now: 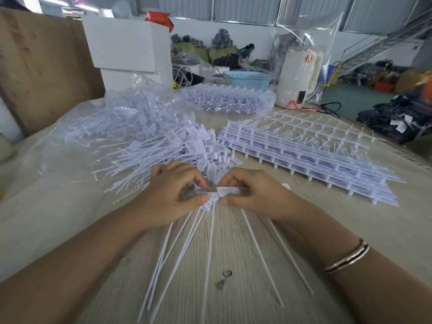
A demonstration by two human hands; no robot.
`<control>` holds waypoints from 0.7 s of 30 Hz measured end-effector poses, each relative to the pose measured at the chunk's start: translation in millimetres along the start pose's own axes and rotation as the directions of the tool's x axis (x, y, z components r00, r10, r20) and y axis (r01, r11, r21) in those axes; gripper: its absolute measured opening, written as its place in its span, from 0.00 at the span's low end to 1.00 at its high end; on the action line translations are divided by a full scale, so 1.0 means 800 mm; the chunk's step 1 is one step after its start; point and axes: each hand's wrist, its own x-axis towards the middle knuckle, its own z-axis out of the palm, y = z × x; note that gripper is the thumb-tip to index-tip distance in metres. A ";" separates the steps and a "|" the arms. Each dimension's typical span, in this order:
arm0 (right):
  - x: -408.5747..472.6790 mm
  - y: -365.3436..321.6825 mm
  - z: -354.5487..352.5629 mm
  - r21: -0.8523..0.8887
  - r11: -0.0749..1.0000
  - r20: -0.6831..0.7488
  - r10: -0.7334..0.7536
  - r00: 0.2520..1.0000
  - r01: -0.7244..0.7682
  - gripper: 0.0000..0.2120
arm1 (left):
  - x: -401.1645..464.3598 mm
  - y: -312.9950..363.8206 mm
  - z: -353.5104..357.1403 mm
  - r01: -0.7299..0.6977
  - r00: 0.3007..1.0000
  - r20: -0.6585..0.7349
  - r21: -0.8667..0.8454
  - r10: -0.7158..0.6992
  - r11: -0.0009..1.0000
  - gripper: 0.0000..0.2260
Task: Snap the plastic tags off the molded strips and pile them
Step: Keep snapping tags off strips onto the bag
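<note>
Long white tails are fanning out toward the viewer across the worktop (233, 265), all of them running up to a strip (211, 202) that both hands are gripping. The left hand (173, 195) is curling its fingers and thumb around the strip's left part, and the right hand (252, 190), a bangle (348, 258) sitting on its wrist, is pinching a flat white tag (228, 190) at the strip's right end. Just beyond the knuckles a loose pile of tags (149, 141) is lying on clear plastic sheeting (46, 160). To the right, a stack of unbroken strips (315, 155) is resting on the worktop. Farther back a blue basket (247, 80) is standing beside a white box (131, 47).
</note>
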 end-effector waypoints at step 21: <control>-0.001 -0.008 -0.005 -0.205 0.974 -0.105 -0.119 0.987 0.096 0.09 | 0.006 0.007 0.009 -0.051 0.996 -0.088 -0.248 0.030 0.967 0.08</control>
